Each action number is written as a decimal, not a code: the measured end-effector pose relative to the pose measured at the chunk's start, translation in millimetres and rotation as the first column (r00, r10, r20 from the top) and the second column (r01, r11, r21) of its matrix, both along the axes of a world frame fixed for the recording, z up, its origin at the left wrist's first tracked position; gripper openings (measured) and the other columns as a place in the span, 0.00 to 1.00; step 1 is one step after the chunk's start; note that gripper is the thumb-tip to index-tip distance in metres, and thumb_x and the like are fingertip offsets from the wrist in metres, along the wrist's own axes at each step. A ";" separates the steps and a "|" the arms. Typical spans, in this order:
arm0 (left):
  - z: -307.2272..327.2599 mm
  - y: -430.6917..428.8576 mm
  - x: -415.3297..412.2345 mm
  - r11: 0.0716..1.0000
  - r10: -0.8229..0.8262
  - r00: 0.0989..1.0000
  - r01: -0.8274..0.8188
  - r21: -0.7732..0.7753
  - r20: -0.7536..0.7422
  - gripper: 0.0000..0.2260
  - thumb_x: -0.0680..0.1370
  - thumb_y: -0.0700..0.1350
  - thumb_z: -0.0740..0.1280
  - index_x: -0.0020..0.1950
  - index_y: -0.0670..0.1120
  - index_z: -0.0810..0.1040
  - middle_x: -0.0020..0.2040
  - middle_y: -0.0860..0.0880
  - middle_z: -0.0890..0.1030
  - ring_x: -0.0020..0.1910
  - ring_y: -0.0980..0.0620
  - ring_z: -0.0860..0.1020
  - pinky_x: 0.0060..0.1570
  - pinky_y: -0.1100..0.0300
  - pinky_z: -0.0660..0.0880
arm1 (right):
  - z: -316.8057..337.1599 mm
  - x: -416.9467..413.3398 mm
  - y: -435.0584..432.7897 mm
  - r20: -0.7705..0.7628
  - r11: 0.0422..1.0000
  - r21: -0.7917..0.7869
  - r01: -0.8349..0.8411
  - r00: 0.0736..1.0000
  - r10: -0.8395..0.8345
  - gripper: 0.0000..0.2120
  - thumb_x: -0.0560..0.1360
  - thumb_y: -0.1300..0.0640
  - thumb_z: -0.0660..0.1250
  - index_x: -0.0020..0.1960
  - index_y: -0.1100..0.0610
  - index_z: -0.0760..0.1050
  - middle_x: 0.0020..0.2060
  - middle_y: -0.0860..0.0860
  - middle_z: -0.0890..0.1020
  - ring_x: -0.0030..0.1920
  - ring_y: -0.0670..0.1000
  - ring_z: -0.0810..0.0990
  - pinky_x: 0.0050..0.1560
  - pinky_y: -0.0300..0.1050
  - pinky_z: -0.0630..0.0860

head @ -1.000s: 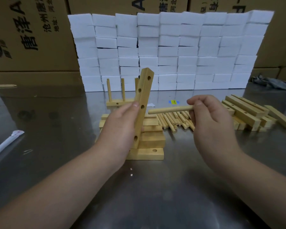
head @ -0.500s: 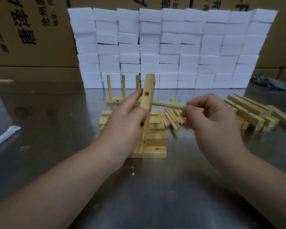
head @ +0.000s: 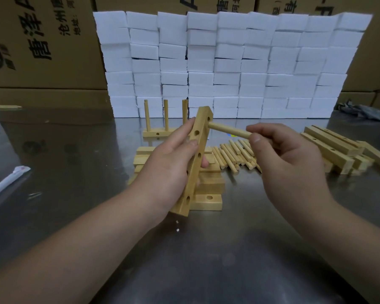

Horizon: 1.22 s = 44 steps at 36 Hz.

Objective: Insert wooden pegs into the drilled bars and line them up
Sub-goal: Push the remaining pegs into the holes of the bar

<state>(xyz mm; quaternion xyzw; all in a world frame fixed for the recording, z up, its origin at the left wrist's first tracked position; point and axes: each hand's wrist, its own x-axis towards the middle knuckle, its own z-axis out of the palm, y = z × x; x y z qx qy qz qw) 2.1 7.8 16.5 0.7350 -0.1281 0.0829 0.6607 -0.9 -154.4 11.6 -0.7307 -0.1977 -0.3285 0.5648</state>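
Table [head: 206,260]: peg [head: 226,130] now in bar [head: 190,187] hole; left grip [head: 169,170] holds bar, right grip [head: 287,163] pinches peg.

Loose pegs [head: 230,156] right of bar stack [head: 211,185], pegged bar [head: 156,134] behind, block wall [head: 228,62] seemingly rearmost

Only the person's arms show. The left forearm [head: 86,242] and the right forearm [head: 338,233] are bare along all their visible length, smooth and rounded, widening toward the lower corners. The left hand [head: 169,170] and the right hand [head: 287,163] are bare too, broad across the back, with fairly short, full fingers [head: 261,128]. The thumbnails [head: 256,140] are plain and cut short.
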 end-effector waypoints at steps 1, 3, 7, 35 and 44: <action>0.6 0.0 -0.3 1.000 -0.007 1.000 0.007 -0.016 -0.005 0.17 0.81 0.46 0.55 0.63 0.65 0.70 0.31 0.53 0.79 0.28 0.59 0.75 0.30 0.64 0.73 | -0.4 0.7 -0.6 -0.001 1.000 -0.004 0.002 1.000 -0.002 0.11 0.76 0.59 0.64 0.42 0.43 0.76 0.27 0.40 0.75 0.26 0.40 0.70 0.26 0.31 0.67; 1.6 -0.1 -0.7 0.999 -0.015 1.000 0.015 -0.029 -0.014 0.17 0.81 0.43 0.54 0.61 0.64 0.70 0.31 0.51 0.79 0.29 0.56 0.76 0.30 0.64 0.75 | -0.6 1.0 -1.9 -0.002 1.000 -0.004 0.001 1.000 -0.001 0.11 0.76 0.59 0.64 0.41 0.43 0.76 0.27 0.40 0.76 0.26 0.40 0.70 0.26 0.31 0.67; 4.4 -0.6 -2.9 1.000 -0.014 1.000 0.014 -0.008 -0.007 0.18 0.79 0.40 0.53 0.59 0.62 0.72 0.31 0.51 0.79 0.26 0.56 0.75 0.26 0.66 0.72 | 1.1 -0.2 -1.4 0.007 1.000 -0.009 0.014 1.000 -0.014 0.12 0.76 0.59 0.64 0.41 0.42 0.76 0.27 0.40 0.76 0.26 0.41 0.70 0.25 0.31 0.66; 5.7 -0.7 -5.7 0.988 0.027 0.995 -0.042 0.148 0.096 0.15 0.80 0.48 0.56 0.61 0.67 0.68 0.35 0.55 0.82 0.34 0.62 0.76 0.41 0.57 0.73 | 0.2 -3.3 -1.5 0.083 0.962 -0.272 0.031 0.997 -0.009 0.14 0.71 0.59 0.70 0.42 0.39 0.74 0.35 0.48 0.77 0.29 0.44 0.72 0.28 0.30 0.66; 9.1 0.9 -6.5 0.990 0.016 0.998 -0.025 0.140 0.068 0.20 0.80 0.46 0.56 0.68 0.64 0.66 0.31 0.55 0.79 0.28 0.63 0.74 0.33 0.63 0.73 | 0.8 2.9 -4.5 0.169 0.892 -0.412 0.185 0.978 -0.124 0.14 0.72 0.52 0.62 0.53 0.53 0.81 0.32 0.42 0.74 0.36 0.40 0.73 0.37 0.32 0.67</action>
